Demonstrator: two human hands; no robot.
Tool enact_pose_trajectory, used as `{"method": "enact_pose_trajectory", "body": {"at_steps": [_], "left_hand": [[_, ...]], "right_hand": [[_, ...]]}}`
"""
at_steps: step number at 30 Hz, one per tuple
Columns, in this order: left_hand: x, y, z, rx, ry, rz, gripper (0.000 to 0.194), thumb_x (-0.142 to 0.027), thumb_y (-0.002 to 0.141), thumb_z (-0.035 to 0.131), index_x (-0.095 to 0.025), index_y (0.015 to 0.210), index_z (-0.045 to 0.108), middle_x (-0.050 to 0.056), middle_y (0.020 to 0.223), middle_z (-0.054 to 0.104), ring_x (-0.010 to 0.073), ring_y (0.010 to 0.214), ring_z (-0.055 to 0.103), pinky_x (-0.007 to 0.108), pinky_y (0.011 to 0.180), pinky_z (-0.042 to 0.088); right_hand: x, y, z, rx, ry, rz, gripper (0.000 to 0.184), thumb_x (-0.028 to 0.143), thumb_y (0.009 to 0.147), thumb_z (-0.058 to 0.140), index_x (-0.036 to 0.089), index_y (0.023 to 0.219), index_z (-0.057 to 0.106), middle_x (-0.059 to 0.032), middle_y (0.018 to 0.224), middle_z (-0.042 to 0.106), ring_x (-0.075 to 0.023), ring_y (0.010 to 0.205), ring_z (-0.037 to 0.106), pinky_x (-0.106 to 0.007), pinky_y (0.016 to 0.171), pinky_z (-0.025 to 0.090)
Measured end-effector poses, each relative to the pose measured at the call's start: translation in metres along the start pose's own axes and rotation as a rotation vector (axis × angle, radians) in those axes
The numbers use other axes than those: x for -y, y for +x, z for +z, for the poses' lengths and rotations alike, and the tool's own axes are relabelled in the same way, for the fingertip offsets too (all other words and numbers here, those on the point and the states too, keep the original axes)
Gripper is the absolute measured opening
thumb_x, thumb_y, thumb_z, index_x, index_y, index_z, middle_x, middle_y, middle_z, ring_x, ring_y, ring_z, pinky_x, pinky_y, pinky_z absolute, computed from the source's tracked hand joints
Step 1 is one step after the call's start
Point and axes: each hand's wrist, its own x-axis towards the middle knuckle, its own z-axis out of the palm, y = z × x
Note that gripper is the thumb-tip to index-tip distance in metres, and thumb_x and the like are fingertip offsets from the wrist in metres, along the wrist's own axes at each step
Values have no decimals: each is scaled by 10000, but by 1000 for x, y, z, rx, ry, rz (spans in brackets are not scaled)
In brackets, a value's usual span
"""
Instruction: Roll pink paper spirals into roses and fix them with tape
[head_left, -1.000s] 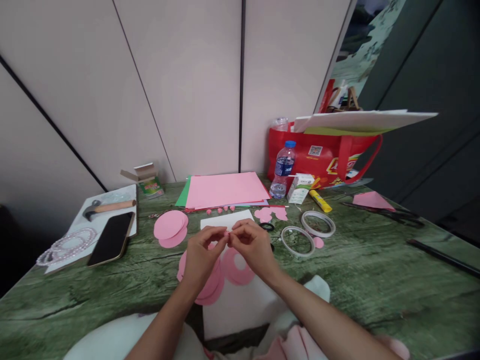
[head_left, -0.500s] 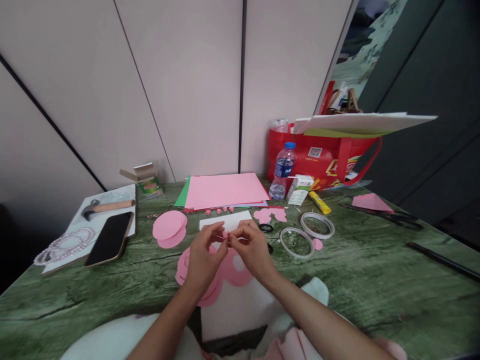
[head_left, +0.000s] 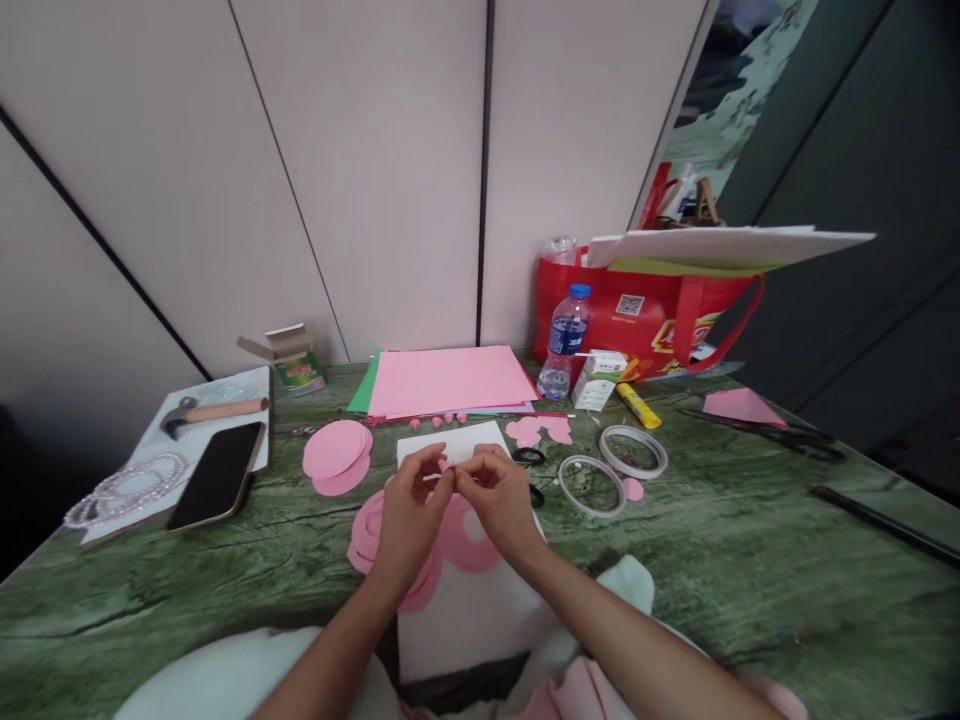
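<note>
Between the fingertips of my left hand [head_left: 413,500] and my right hand [head_left: 496,495] is a small pink paper piece [head_left: 445,466], pinched from both sides and partly hidden by the fingers. Beneath my hands lies a white sheet [head_left: 469,625], with pink paper cutouts [head_left: 367,535] spread on and beside it. A pair of scissors with black handles [head_left: 529,456] pokes out by my right hand. Several tiny rolled pink pieces [head_left: 438,421] sit in a row beyond my fingers. Left of my hands is a stack of pink paper circles [head_left: 337,450].
Two tape rolls [head_left: 591,487] lie on the right, near a glue stick [head_left: 639,406], a small carton [head_left: 598,382] and a water bottle [head_left: 564,345]. A red bag [head_left: 645,325] stands behind. Pink sheets [head_left: 450,380] lie at the back. A phone [head_left: 217,477] and a hammer [head_left: 225,409] are left.
My hands stay pinched together on the pink piece, with slight finger movement; the piece now shows at a different angle. The rest of the table looks the same.
</note>
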Motion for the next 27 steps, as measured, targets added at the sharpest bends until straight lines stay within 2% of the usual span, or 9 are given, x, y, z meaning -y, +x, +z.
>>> {"method": "enact_pose_trajectory", "body": {"at_steps": [4,7,12,17,27], "left_hand": [[0,-1,1,33,-13,-2,327,-241,689,594,-154,1002,557,65,890,581,169,837,575,299,733,483],[0,-2,0,13,6,25,322,-237,704,583,-158,1013,542,63,907,571,162,848,565,293,747,474],[-1,-2,-1,-7,44,56,287,-212,730,552,-163,1011,532,38,828,569,142,785,563,285,732,469],[0,-1,0,-40,33,63,288,-202,718,554,-165,1001,524,39,831,570,148,790,564,299,738,468],[2,1,0,-20,-42,11,359,-163,699,538,-179,1054,484,5,796,523,116,737,546,251,686,470]], "right_hand": [[2,1,-3,-16,22,39,64,184,652,593,166,592,605,6,702,428,-117,683,479,-209,545,455],[5,-1,-3,-6,19,60,53,189,651,592,164,605,603,1,746,416,-111,676,483,-207,529,471],[9,-3,-1,20,-5,7,40,169,649,584,168,609,587,4,760,396,-100,649,472,-193,495,475],[9,-3,0,12,-17,-2,55,148,656,569,168,605,572,4,761,389,-99,649,473,-196,499,484],[7,-6,3,31,-110,-171,87,114,668,549,176,608,563,2,777,391,-100,680,473,-207,548,507]]}}
